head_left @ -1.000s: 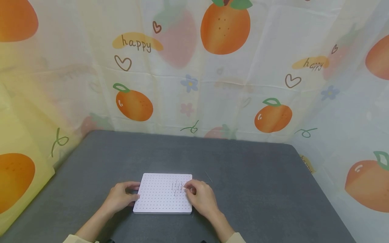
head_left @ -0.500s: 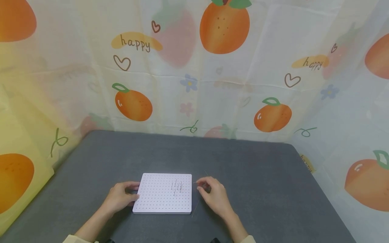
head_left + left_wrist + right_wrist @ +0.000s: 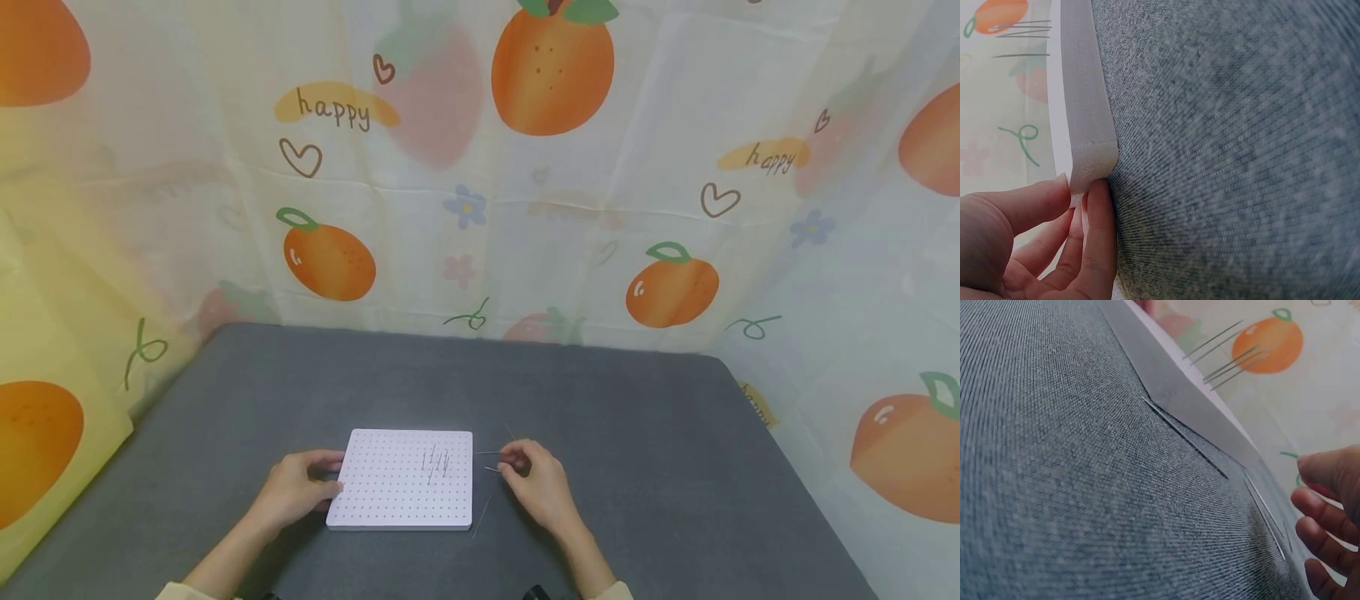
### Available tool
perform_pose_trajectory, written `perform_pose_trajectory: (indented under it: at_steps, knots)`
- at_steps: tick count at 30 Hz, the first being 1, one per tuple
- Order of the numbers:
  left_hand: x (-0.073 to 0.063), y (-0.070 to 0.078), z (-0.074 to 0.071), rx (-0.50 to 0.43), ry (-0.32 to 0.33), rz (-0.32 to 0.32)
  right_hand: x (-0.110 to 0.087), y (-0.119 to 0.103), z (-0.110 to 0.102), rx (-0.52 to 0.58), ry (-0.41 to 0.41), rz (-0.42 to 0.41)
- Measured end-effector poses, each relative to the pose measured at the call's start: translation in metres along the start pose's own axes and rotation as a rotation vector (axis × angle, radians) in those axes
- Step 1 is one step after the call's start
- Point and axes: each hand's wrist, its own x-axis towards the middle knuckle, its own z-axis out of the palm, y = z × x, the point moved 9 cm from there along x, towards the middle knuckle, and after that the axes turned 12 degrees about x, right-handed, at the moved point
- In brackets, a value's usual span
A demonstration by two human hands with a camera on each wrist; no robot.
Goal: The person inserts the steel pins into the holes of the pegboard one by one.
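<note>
A white pegboard (image 3: 382, 492) with rows of small holes lies on the table. Several thin metal pins (image 3: 438, 462) stand upright in its right part. My left hand (image 3: 295, 487) grips the board's left edge, thumb on top and fingers at the side, as the left wrist view shows. Right of the board is my right hand (image 3: 536, 483), fingers slightly bent. In the right wrist view its thumb and fingertips (image 3: 1310, 503) are apart, with nothing seen between them. Loose pins lie on the table by that hand, one (image 3: 1185, 437) near the board's corner and others (image 3: 1266, 512) closer to the fingers.
The dark grey table (image 3: 637, 467) reaches back to a hanging fabric (image 3: 555, 192) printed with oranges. Another loose pin (image 3: 510, 431) lies just behind the right hand.
My right hand has moved right, off the pins standing in the board, to the loose pins, uncovering some of them. My left hand keeps its grip on the board.
</note>
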Motion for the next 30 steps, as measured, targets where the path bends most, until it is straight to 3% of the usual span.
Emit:
perform_pose_trajectory:
  at_steps: [11, 20, 30]
  knots:
    - [0.000, 0.000, 0.000, -0.013, 0.001, 0.004, 0.000, 0.009, 0.004, 0.017, -0.025, 0.046]
    - [0.000, 0.002, 0.000, -0.007, -0.001, 0.005, -0.005, -0.002, 0.002, -0.037, 0.030, -0.114]
    - [0.001, 0.000, 0.000, 0.007, 0.005, -0.005, -0.003, 0.005, 0.009, -0.141, 0.000, -0.025]
